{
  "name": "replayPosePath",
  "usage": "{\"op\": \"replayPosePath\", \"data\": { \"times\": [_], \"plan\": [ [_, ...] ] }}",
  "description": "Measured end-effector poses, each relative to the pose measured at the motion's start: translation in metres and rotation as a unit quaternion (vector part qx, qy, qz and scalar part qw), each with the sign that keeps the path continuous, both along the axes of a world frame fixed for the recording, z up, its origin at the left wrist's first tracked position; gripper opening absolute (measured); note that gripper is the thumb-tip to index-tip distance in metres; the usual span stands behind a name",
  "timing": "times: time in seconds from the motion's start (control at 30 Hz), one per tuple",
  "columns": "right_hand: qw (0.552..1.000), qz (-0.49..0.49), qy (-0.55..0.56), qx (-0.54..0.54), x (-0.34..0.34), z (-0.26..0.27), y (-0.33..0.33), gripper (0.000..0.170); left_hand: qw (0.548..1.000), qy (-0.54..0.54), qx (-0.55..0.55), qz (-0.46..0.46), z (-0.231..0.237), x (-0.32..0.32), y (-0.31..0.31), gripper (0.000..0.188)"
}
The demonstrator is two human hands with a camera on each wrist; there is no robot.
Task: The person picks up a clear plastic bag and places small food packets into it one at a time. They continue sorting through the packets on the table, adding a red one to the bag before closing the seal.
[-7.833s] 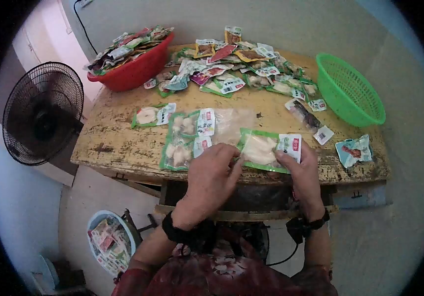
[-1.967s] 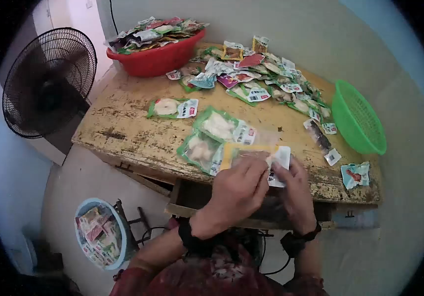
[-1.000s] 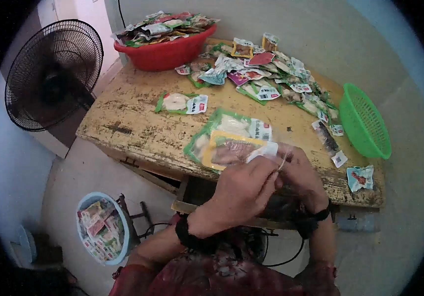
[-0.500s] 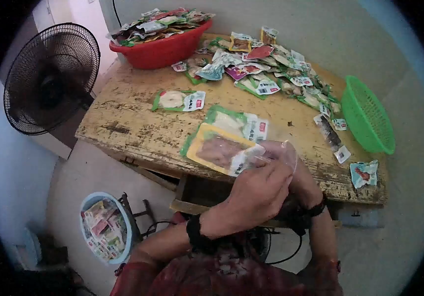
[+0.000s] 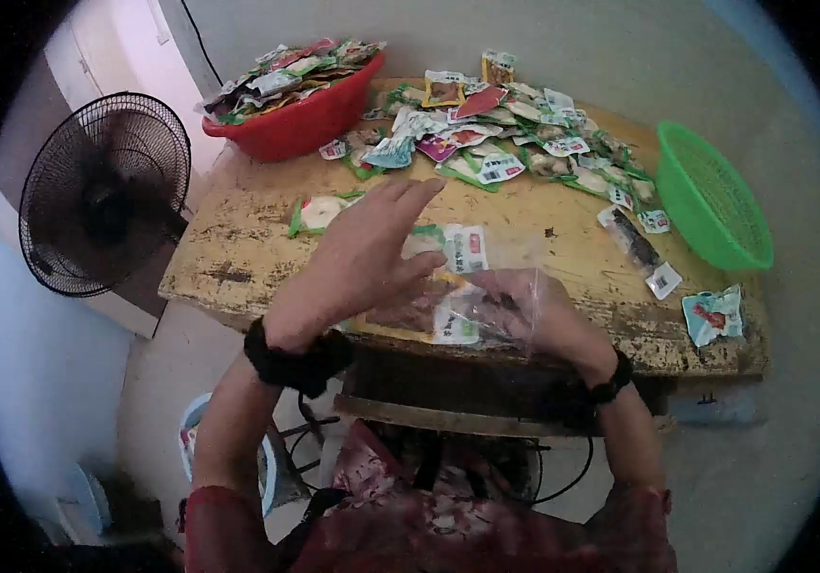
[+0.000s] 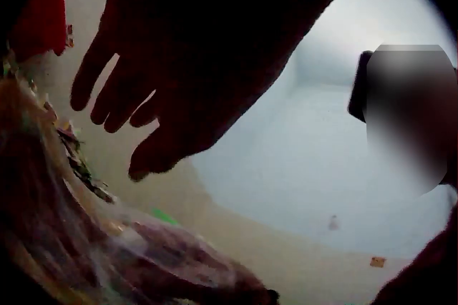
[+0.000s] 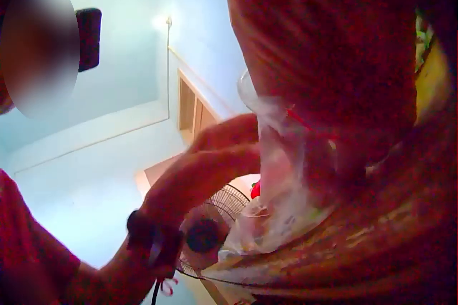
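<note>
Fingers spread, my left hand point(image 5: 362, 253) is raised over the packets in the head view; the left wrist view shows the same hand point(image 6: 172, 69) apart from crumpled clear plastic. With my right hand point(image 5: 553, 315) I grip a clear bag point(image 5: 515, 320) near the table's front edge. A yellow-edged packet point(image 5: 457, 325) with a white label lies at or in that bag; which, I cannot tell. Behind it is a green-edged packet point(image 5: 468, 246), partly covered by my left hand. In the right wrist view the clear plastic point(image 7: 275, 212) hangs beside my right hand point(image 7: 322, 47).
A red basin point(image 5: 300, 124) full of packets and a loose heap of packets point(image 5: 524, 138) are at the table's back. On the right are a green basket point(image 5: 706, 205), a dark packet point(image 5: 637, 246) and a blue packet point(image 5: 713, 317). A fan point(image 5: 104, 196) stands left.
My left hand has let go of the clear bag's edge and moved left, its fingers now spread. My right hand still holds the bag, slightly lower. The view has shifted.
</note>
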State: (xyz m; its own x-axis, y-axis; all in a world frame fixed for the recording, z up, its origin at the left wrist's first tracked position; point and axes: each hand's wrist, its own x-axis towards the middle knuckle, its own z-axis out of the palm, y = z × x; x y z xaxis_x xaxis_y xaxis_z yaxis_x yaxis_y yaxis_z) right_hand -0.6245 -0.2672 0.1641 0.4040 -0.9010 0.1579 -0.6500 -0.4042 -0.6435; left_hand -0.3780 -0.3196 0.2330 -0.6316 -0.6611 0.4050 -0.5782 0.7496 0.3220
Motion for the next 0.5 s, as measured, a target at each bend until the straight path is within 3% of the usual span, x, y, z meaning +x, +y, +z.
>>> {"op": "replayPosePath", "data": {
  "times": [0.07,0.1,0.2,0.33,0.4,0.5],
  "plan": [
    [0.999,-0.014,0.037,-0.001,0.003,0.008,0.001,0.04,0.996,-0.081,0.001,-0.024,-0.008,0.005,-0.029,0.083],
    [0.999,-0.015,0.038,0.007,0.003,0.01,0.001,0.04,0.989,-0.127,0.057,-0.046,-0.009,0.004,-0.045,0.097],
    [0.999,-0.036,0.01,0.008,0.004,0.011,0.004,0.037,0.953,-0.179,0.238,-0.051,0.0,-0.005,-0.062,0.106],
    [0.999,-0.023,0.029,-0.022,-0.004,0.004,-0.003,0.026,0.951,-0.192,0.241,-0.038,0.005,-0.01,-0.063,0.113],
    [0.996,-0.026,-0.075,-0.029,-0.012,-0.012,-0.009,0.02,0.961,-0.179,0.206,-0.043,-0.009,-0.005,-0.069,0.113],
    [0.981,-0.068,-0.178,-0.03,-0.026,-0.013,-0.01,0.018,0.944,-0.206,0.256,0.022,-0.004,0.0,-0.068,0.105]
  ]
}}
